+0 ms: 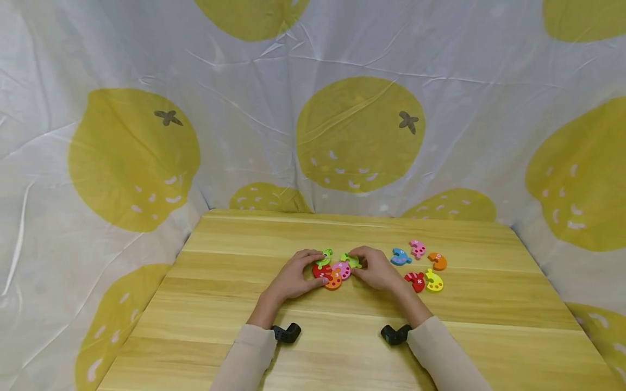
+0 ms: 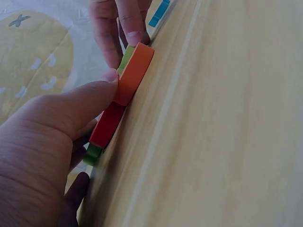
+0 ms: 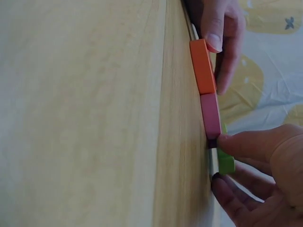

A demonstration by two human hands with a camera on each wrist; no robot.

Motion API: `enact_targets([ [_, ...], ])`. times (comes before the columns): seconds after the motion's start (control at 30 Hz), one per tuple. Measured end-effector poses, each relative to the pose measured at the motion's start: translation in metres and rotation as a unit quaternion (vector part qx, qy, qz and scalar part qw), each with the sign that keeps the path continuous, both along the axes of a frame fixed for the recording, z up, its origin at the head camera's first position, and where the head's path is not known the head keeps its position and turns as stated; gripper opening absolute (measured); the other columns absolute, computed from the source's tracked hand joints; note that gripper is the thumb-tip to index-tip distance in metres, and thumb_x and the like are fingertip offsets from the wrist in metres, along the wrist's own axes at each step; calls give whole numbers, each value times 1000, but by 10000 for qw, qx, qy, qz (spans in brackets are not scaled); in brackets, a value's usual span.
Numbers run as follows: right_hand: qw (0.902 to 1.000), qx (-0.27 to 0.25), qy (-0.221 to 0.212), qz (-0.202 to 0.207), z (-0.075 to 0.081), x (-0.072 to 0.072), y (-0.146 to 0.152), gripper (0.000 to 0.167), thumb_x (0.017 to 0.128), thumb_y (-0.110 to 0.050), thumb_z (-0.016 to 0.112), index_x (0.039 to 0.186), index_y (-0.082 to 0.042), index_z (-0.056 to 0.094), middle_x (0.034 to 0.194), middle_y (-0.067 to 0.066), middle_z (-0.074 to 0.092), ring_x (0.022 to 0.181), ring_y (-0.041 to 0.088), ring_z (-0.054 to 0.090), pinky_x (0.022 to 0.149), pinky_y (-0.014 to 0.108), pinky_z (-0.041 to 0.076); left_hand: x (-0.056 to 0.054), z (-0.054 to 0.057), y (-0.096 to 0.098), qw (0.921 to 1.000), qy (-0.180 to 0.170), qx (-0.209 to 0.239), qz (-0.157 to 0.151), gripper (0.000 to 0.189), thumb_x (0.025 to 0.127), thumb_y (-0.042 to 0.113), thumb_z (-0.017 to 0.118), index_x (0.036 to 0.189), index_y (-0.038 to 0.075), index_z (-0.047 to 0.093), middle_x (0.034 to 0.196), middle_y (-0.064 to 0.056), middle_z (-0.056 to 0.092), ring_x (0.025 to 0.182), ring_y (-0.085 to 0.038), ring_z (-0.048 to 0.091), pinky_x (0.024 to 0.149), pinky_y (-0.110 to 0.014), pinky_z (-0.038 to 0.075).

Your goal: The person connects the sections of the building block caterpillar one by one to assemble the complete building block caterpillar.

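My left hand [image 1: 295,275] curls round a cluster of flat puzzle pieces on the table: a green head piece [image 1: 325,258] with an eye, a red piece [image 1: 320,270], an orange piece [image 1: 334,281] and a pink piece [image 1: 344,269]. Its thumb presses the rim of the orange piece, seen in the left wrist view. Thumb and fingers of my right hand [image 1: 375,269] pinch a green piece [image 1: 349,259] beside the pink one. In the right wrist view that green piece [image 3: 227,161] sits higher than the pink piece [image 3: 211,118] and overlaps its end.
To the right of my right hand lie several loose pieces: blue [image 1: 401,257], pink [image 1: 418,249], orange [image 1: 438,261], red [image 1: 414,281] and yellow [image 1: 434,282]. A lemon-print curtain [image 1: 264,108] hangs behind and beside the wooden table [image 1: 342,353]. Each wrist wears a black camera [image 1: 287,333].
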State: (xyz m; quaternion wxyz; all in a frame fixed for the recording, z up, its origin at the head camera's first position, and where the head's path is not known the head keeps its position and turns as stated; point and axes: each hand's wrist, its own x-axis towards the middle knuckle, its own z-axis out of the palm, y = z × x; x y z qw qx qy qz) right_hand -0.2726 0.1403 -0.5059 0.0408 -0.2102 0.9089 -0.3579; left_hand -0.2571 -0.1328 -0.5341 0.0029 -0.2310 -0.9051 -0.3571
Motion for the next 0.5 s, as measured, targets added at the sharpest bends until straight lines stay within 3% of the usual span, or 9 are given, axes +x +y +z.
enact_targets([
  [0.33, 9999, 50, -55, 110, -2, -1, 2, 34, 95, -10, 72, 129, -7, 70, 134, 10, 67, 111, 23, 65, 97, 45, 55, 1, 3, 0, 10000, 2, 58, -29, 66, 87, 47, 80, 143, 16, 62, 150, -3, 54, 146, -28, 44, 122, -51, 36],
  [0.5, 9997, -156, -181, 96, -3, 0, 7, 40, 95, -14, 72, 134, -7, 67, 134, 10, 67, 112, 24, 66, 98, 45, 56, 2, 1, -1, 9997, -50, -135, -210, 63, 92, 49, 74, 147, 22, 59, 160, 2, 46, 156, -25, 31, 125, -54, 30],
])
